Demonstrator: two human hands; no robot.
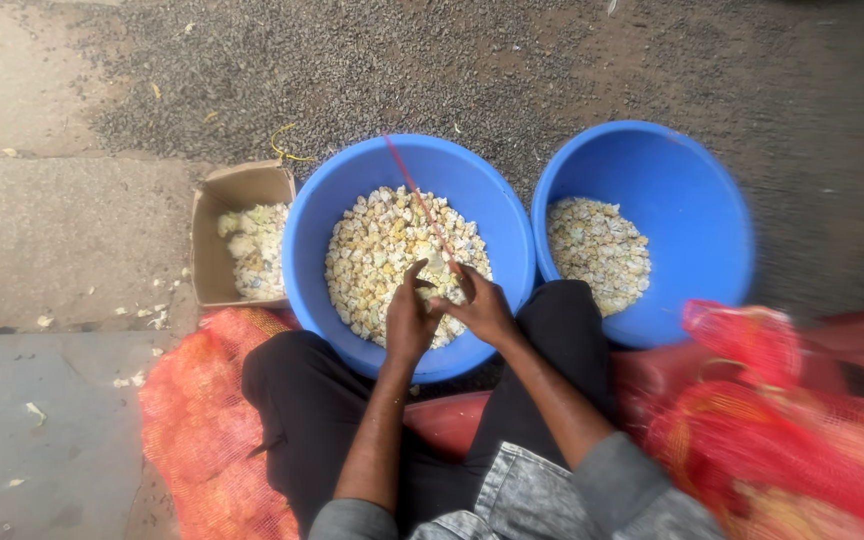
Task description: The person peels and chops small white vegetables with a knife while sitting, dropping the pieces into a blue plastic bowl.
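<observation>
Over a blue tub (312, 250) of pale buds, the left hand (408, 322) pinched one while the right hand (482, 308) gripped a thin red stick (418, 203).

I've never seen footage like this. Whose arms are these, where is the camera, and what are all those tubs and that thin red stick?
There is no machine here. The one picture comes from a camera worn on a person's head, looking down at their own lap and arms as they sit on the ground. The left hand and right hand meet over a blue tub full of small pale flowers. The fingers pinch one flower at the lower end of a long thin red needle. A second blue tub on the right holds more flowers, as does a cardboard box on the left. Orange-red mesh sacks lie at both sides.
</observation>
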